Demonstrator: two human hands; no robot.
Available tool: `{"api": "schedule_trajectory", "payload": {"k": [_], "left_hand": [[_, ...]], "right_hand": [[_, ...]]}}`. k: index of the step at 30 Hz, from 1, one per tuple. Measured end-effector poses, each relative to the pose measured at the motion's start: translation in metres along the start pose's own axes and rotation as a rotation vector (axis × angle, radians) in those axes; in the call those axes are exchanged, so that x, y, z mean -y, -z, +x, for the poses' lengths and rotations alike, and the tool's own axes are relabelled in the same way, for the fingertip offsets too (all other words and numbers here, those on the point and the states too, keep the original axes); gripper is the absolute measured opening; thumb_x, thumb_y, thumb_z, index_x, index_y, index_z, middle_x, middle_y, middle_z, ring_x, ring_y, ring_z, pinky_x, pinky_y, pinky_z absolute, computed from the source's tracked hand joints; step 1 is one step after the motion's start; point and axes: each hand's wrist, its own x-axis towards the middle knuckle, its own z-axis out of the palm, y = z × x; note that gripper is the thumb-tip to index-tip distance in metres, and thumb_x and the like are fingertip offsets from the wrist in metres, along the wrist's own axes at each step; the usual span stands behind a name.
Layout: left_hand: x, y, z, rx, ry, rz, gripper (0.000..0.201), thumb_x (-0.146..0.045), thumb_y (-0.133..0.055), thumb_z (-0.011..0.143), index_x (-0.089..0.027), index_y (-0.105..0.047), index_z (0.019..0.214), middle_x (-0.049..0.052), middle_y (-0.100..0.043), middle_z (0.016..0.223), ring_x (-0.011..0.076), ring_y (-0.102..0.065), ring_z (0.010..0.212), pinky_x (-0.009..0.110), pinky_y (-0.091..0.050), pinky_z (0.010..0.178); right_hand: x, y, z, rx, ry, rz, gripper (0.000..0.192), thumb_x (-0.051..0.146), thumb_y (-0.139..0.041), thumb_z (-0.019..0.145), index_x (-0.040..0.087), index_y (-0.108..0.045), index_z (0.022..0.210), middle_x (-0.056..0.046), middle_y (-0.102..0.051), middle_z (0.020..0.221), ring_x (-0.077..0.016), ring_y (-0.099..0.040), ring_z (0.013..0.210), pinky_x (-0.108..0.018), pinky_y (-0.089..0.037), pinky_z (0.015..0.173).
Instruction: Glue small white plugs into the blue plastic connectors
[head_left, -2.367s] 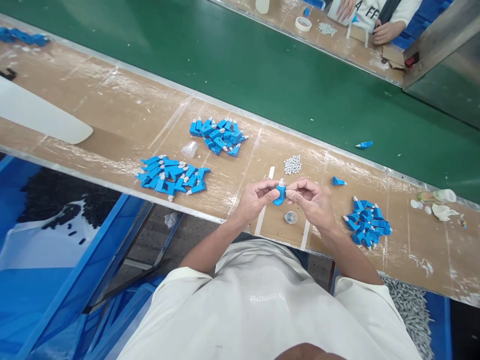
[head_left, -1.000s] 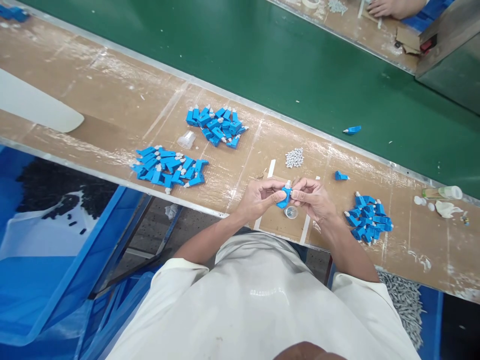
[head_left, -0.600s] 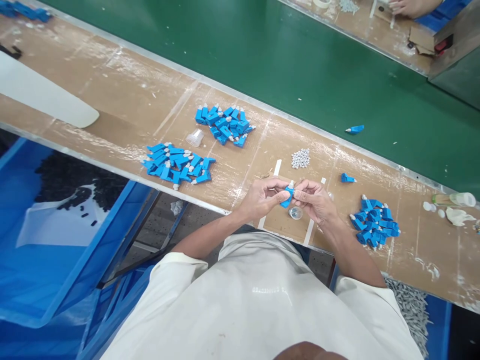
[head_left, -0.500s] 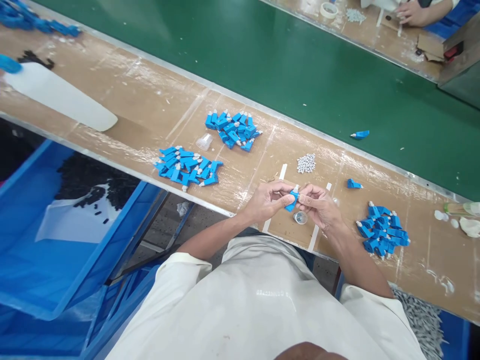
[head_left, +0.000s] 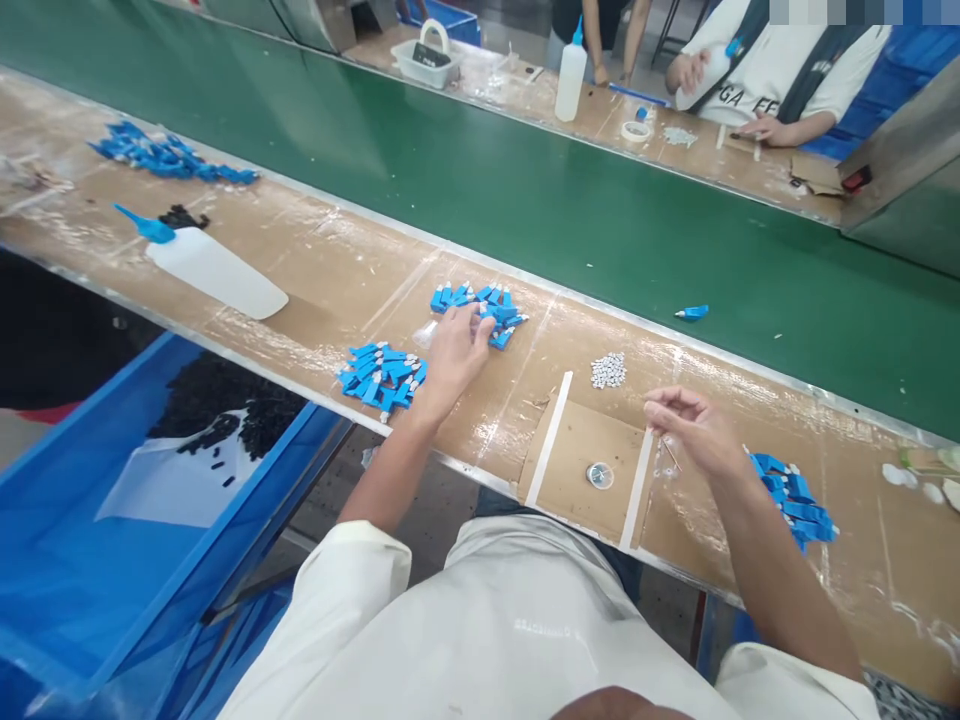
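Observation:
My left hand (head_left: 459, 350) reaches into the far pile of small blue plastic pieces with pale tips (head_left: 506, 318). Its thumb and fingers close about one blue plastic piece (head_left: 487, 312) at the pile's edge. Over the board, my right hand (head_left: 690, 425) is raised with thumb and fingertips pinched together; what they hold, if anything, is too small to name. A thin stick-like thing (head_left: 673, 456) shows just below those fingers. Between two white strips lies a cardboard sheet (head_left: 577, 430) bearing a small round clear cup (head_left: 600, 475). Behind it is a heap of small grey-white pieces (head_left: 608, 370).
Nearer pile of blue pieces (head_left: 375, 378) lies at left, another pile (head_left: 799, 505) at right. A white squeeze bottle (head_left: 217, 272) lies on its side. One blue piece (head_left: 691, 313) rests on the green belt (head_left: 525, 190). Co-workers' hands (head_left: 765, 128) are across it.
My hands have parted: the left moved left to the far pile, the right moved right. The blue piece that was between them is no longer there. The view has tilted up.

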Motion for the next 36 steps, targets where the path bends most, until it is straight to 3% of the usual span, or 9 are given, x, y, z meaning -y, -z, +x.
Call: {"api": "schedule_trajectory", "payload": {"k": [7, 10, 16, 19, 22, 25, 30, 32, 36], "left_hand": [[-0.031, -0.004, -0.097, 0.231, 0.009, -0.163, 0.033, -0.049, -0.061, 0.092, -0.02, -0.074, 0.101, 0.008, -0.075, 0.093, 0.0209, -0.07, 0.082, 0.03, -0.055, 0.072], [-0.034, -0.007, -0.109, 0.27, -0.004, -0.206, 0.029, -0.046, -0.061, 0.092, -0.021, -0.076, 0.098, 0.008, -0.076, 0.094, 0.0211, -0.071, 0.083, 0.031, -0.057, 0.074], [-0.047, -0.006, -0.101, 0.255, 0.018, -0.295, 0.026, -0.042, -0.064, 0.091, -0.02, -0.077, 0.094, 0.008, -0.077, 0.091, 0.02, -0.071, 0.081, 0.031, -0.056, 0.074], [-0.057, -0.016, -0.09, 0.317, 0.07, -0.398, 0.029, -0.044, -0.065, 0.091, -0.018, -0.078, 0.099, 0.01, -0.078, 0.098, 0.0198, -0.071, 0.086, 0.032, -0.057, 0.08], [-0.069, -0.041, -0.079, 0.382, 0.215, -0.663, 0.049, -0.055, -0.069, 0.088, -0.014, -0.075, 0.114, 0.015, -0.077, 0.108, 0.0217, -0.072, 0.09, 0.034, -0.059, 0.08], [-0.083, -0.07, -0.072, 0.418, 0.307, -0.931, 0.073, -0.066, -0.074, 0.079, -0.012, -0.068, 0.128, 0.02, -0.074, 0.118, 0.0264, -0.073, 0.099, 0.038, -0.061, 0.084], [-0.101, -0.085, -0.095, 0.35, 0.327, -0.951, 0.067, -0.075, -0.072, 0.074, -0.013, -0.075, 0.101, 0.012, -0.078, 0.098, 0.0253, -0.073, 0.096, 0.04, -0.059, 0.092], [-0.098, -0.08, -0.105, 0.349, 0.346, -0.957, 0.062, -0.071, -0.074, 0.075, -0.014, -0.075, 0.101, 0.01, -0.078, 0.098, 0.0243, -0.073, 0.095, 0.038, -0.06, 0.089], [-0.072, -0.072, -0.11, 0.355, 0.409, -1.014, 0.051, -0.062, -0.076, 0.08, -0.018, -0.073, 0.106, 0.007, -0.076, 0.097, 0.0192, -0.074, 0.091, 0.031, -0.06, 0.081]], "right_hand": [[-0.016, 0.077, 0.136, -0.457, 0.118, -0.785, 0.028, 0.039, -0.073, 0.086, 0.012, -0.07, 0.087, -0.009, -0.07, 0.087, -0.016, -0.064, 0.076, -0.031, -0.052, 0.075], [-0.011, 0.083, 0.167, -0.457, 0.246, -0.87, 0.03, 0.04, -0.064, 0.095, 0.011, -0.071, 0.094, -0.009, -0.067, 0.093, -0.0114, -0.06, 0.071, -0.028, -0.049, 0.07], [0.008, 0.072, 0.176, -0.322, 0.486, -0.851, 0.045, 0.045, -0.063, 0.094, 0.022, -0.06, 0.055, -0.002, -0.048, 0.059, -0.0147, -0.05, 0.058, -0.033, -0.04, 0.059], [0.014, 0.059, 0.18, -0.268, 0.583, -0.815, 0.044, 0.044, -0.066, 0.09, 0.027, -0.055, 0.051, -0.002, -0.038, 0.052, -0.0211, -0.049, 0.055, -0.039, -0.037, 0.057], [0.02, 0.027, 0.153, -0.22, 0.707, -0.781, 0.025, 0.045, -0.065, 0.089, 0.026, -0.068, 0.072, -0.009, -0.057, 0.066, -0.026, -0.059, 0.064, -0.042, -0.046, 0.062], [0.027, -0.012, 0.088, -0.196, 0.863, -0.683, 0.021, 0.039, -0.068, 0.089, 0.023, -0.074, 0.101, -0.01, -0.069, 0.088, -0.0251, -0.066, 0.072, -0.042, -0.055, 0.069], [0.041, -0.056, -0.011, -0.161, 0.82, -0.623, 0.022, 0.032, -0.068, 0.09, 0.027, -0.075, 0.11, -0.01, -0.072, 0.092, -0.0265, -0.069, 0.084, -0.042, -0.058, 0.079], [0.041, -0.053, -0.023, -0.1, 0.715, -0.616, 0.027, 0.037, -0.071, 0.089, 0.027, -0.075, 0.114, -0.011, -0.073, 0.099, -0.0277, -0.07, 0.092, -0.043, -0.059, 0.084], [0.02, -0.012, -0.036, -0.09, 0.4, -0.406, 0.06, 0.049, -0.082, 0.078, 0.027, -0.067, 0.131, -0.009, -0.07, 0.117, -0.0217, -0.069, 0.088, -0.038, -0.061, 0.081]]}}
